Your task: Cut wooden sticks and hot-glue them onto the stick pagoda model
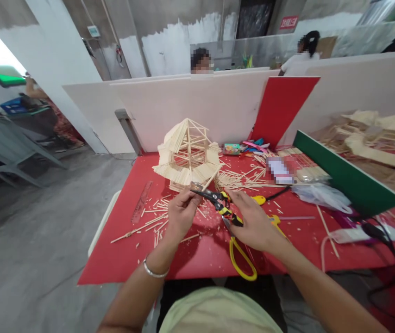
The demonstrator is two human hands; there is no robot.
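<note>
My right hand [254, 224] is closed around the black and yellow handles of a pair of pliers [210, 195], whose dark jaws point left. At the tips of those jaws, my left hand [183, 212] is pinched closed. What lies between its fingers is too small to make out. Just beyond both hands stands a model pavilion [189, 155] of thin wooden sticks, its roof partly covered and partly bare frame. Yellow-handled scissors [242, 266] lie below my right hand. Loose wooden sticks [153, 222] and small chips are scattered beside my left hand.
A red-topped table [114, 263] carries a clear ruler [141, 202], a stick pile [242, 178], a plastic bag [322, 196] and a glue gun [373, 231] with its cable. A green board [346, 175] leans at right, beside another stick structure [374, 143]. White panels stand behind, with people beyond.
</note>
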